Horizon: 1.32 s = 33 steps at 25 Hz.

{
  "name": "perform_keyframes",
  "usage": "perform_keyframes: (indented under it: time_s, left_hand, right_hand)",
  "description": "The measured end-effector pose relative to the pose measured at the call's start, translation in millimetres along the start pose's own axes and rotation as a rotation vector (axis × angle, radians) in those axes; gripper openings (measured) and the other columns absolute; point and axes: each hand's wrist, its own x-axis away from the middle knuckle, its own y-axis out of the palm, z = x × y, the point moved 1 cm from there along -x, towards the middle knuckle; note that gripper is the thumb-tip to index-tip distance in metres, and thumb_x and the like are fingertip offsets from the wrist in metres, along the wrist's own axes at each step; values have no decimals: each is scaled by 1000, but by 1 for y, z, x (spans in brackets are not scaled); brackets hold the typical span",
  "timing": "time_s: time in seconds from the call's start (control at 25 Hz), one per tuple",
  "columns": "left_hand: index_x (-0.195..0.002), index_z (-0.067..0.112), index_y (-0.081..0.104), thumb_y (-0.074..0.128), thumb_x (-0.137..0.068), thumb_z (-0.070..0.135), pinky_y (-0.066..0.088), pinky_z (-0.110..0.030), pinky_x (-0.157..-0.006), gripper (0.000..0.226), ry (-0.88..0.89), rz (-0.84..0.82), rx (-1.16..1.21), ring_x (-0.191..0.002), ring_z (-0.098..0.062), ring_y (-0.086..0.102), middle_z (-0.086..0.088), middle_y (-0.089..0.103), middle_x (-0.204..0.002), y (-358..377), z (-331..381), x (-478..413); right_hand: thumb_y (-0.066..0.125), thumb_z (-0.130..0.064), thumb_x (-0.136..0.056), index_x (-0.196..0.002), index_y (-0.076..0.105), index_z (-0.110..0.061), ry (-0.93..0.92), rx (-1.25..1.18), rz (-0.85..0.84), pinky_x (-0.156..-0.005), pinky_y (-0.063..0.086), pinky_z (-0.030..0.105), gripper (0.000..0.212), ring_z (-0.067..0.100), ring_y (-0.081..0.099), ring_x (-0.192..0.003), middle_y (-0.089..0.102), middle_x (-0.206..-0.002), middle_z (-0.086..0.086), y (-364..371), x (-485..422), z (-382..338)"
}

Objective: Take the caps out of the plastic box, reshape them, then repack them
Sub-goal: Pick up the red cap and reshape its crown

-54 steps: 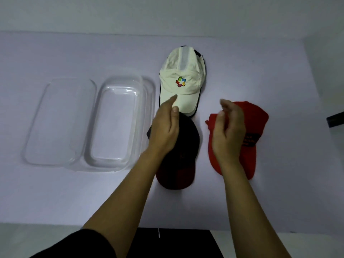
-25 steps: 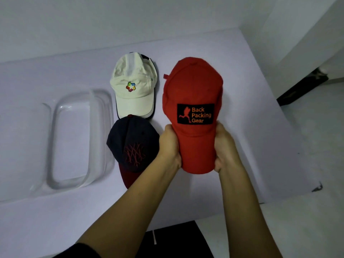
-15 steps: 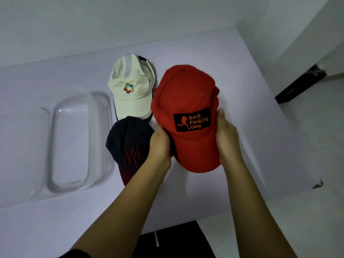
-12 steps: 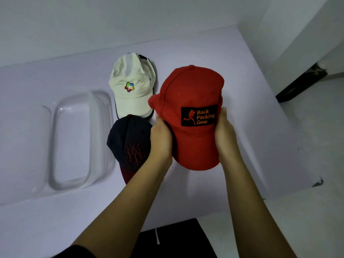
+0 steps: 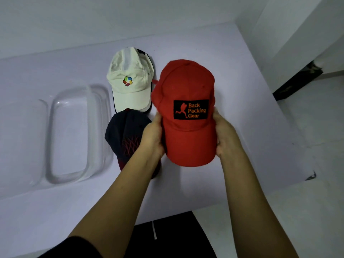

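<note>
A white table (image 5: 232,71) meets a pale wall (image 5: 111,19) behind it. To its right lies a light floor (image 5: 316,136), where a black strip (image 5: 296,83) lies against a white wall.

The red cap (image 5: 188,86), which two seconds ago lay flattened on the desk (image 5: 242,90) beside the dark cap (image 5: 124,127), is now lifted in both hands, the left hand (image 5: 152,138) and right hand (image 5: 226,135) gripping its sides, its crown rounded out and its black patch (image 5: 190,109) levelled from a tilt
</note>
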Motion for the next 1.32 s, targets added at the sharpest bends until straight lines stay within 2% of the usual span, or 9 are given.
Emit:
perform_keyframes:
  time_s: [0.12, 0.24, 0.4, 0.6, 0.72, 0.84, 1.0, 1.12, 1.32]
  left_hand:
    - [-93, 17, 74, 54, -88, 49, 54, -41, -90, 38, 88, 71, 3, -98, -25, 70, -8, 75, -101, -9, 4, -5]
    - [-110, 17, 69, 46, -93, 43, 52, -42, -92, 39, 23, 72, -19, -99, -25, 68, -9, 73, -106, -6, -2, 0]
    - [-93, 15, 63, 41, -96, 42, 53, -40, -82, 35, -30, 205, 1, -81, -23, 65, -7, 68, -85, -3, -2, 2]
    - [-84, 8, 64, 36, -99, 35, 56, -35, -64, 42, -170, 60, 143, -62, -23, 66, -8, 70, -63, 7, -14, 2]
    - [-90, 9, 66, 38, -98, 37, 57, -38, -70, 40, -150, 35, 190, -71, -24, 67, -9, 71, -76, 5, -12, -1]
    - [-98, 13, 68, 40, -96, 44, 54, -42, -87, 42, -3, 112, -25, -93, -27, 66, -10, 71, -96, -6, -3, -5]
    - [-119, 15, 48, 29, -95, 46, 45, -44, -100, 43, 476, 287, -492, -106, -19, 60, -3, 62, -113, -19, 25, -1]
    - [-138, 30, 38, 28, -85, 64, 32, -34, -110, 64, 589, -48, -462, -130, -11, 43, 4, 44, -144, -22, 55, -11]
    - [-122, 24, 61, 39, -91, 56, 36, -39, -110, 50, 264, -527, -464, -124, -19, 55, -5, 60, -132, -6, 71, -17]
  right_hand:
    - [30, -49, -98, -134, 51, -17, -7, 48, 48, -105, 42, 38, 53, 21, 56, -121, 57, -134, 7, -4, -1, 9]
    - [29, -41, -100, -130, 54, -14, -48, 18, 60, -96, 48, 36, 47, 20, 61, -108, 63, -126, 7, 0, -2, 11]
    - [36, -41, -99, -115, 64, -13, -3, -39, 59, -85, 55, 37, 43, 21, 68, -94, 71, -109, 9, 11, -7, 12]
    - [39, -38, -99, -115, 64, -8, 104, -203, -23, -83, 56, 42, 43, 26, 68, -97, 70, -110, 13, 33, -4, 22]
    - [40, -34, -99, -105, 68, -8, 26, -180, -6, -75, 59, 37, 38, 22, 70, -86, 73, -98, 10, 31, -3, 13]
    - [40, -29, -100, -80, 65, -17, -173, -60, 87, -52, 55, 19, 34, 8, 65, -60, 69, -74, 0, 16, 4, -1]
    - [36, -30, -101, -76, 64, -23, -246, 8, 111, -61, 52, 22, 38, 8, 65, -72, 68, -75, -6, 0, 19, -10]
    - [37, -32, -101, -75, 65, -24, -211, 14, 99, -69, 51, 28, 39, 12, 65, -77, 70, -77, -3, -5, 23, -8]
    - [36, -33, -101, -83, 65, -20, -231, 60, 87, -70, 54, 29, 37, 14, 66, -80, 70, -84, 0, -3, 24, 0]
